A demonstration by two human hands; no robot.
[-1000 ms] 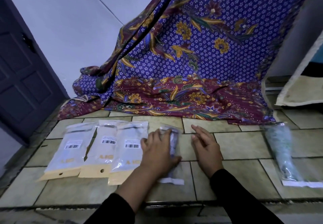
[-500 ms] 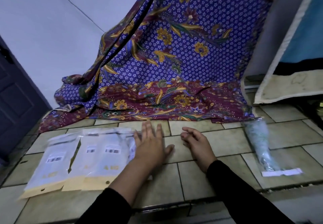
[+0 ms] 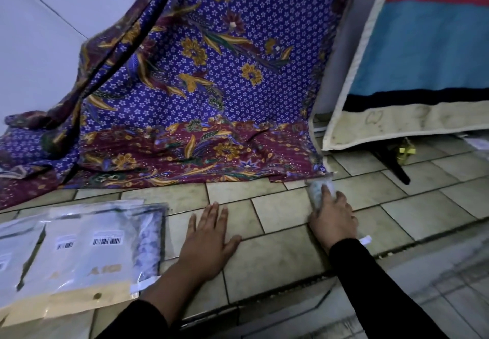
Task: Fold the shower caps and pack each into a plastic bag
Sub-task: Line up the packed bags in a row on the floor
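Note:
My left hand (image 3: 209, 235) lies flat, fingers spread, on the tiled floor (image 3: 277, 254). Just left of it lies a clear bag holding a purple-patterned shower cap (image 3: 149, 243), overlapping a row of flat white packets with barcodes (image 3: 87, 256). Further right, my right hand (image 3: 334, 219) grips a long clear bag with a pale green shower cap (image 3: 318, 190). The thumb is at the bag's left side and the fingers lie over its top. The bag's far end and its white flap (image 3: 366, 240) stick out past the hand.
A purple and maroon batik cloth (image 3: 201, 106) hangs down the wall and spreads onto the floor behind. A leaning mattress (image 3: 412, 58) stands at the right, with a dark object (image 3: 397, 164) under it. A step edge (image 3: 277, 285) runs in front.
My right hand moved right from the middle tiles onto the green cap's bag. My left hand came off the purple cap's bag and now lies on bare tile. The view swung right.

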